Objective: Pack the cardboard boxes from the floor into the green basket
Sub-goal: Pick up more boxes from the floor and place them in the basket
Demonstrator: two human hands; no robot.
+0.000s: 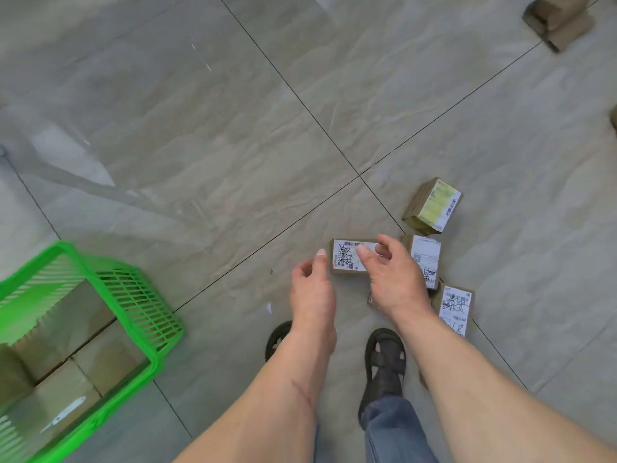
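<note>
A small cardboard box with a white scribbled label (pixel 345 259) lies on the grey tile floor just ahead of my feet. My left hand (pixel 312 294) is at its left edge, thumb out and fingers loosely curled, holding nothing. My right hand (pixel 394 282) is spread over its right end, with fingertips across the label; I cannot tell whether they touch it. The green basket (pixel 140 295) stands at the lower left with cardboard boxes (pixel 63 329) inside. Three more labelled boxes lie to the right: one with a yellow-green label (pixel 432 207), one (pixel 425 257) behind my right hand, one (pixel 455 309) by my wrist.
My feet in black sandals (pixel 385 362) stand just behind the boxes. Another pile of cardboard boxes (pixel 557 18) sits far off at the top right. A brown scrap of a box (pixel 614 116) shows at the right edge. Tile floor stretches between the basket and the boxes.
</note>
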